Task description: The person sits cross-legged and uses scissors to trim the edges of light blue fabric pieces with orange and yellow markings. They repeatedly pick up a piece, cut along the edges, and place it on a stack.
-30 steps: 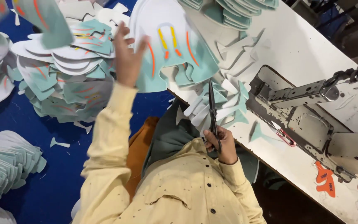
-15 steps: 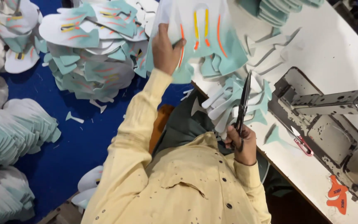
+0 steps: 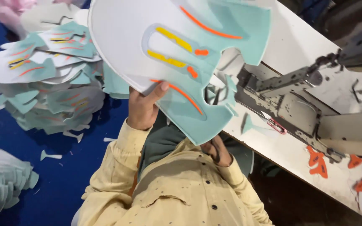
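1. No box or bin shows; cut pieces lie in a loose pile on the blue floor, and another stack sits at the lower left.
2. Compared with half a second ago, the fabric panel is nearer the camera and fills the upper frame, now hiding the scissors.
3. The left hand pinches the panel's lower edge, thumb on top.
4. The right hand sits under the panel; its grip cannot be told.
5. The panel is white and teal with orange and yellow stripes, held up beside the desk and sewing machine.
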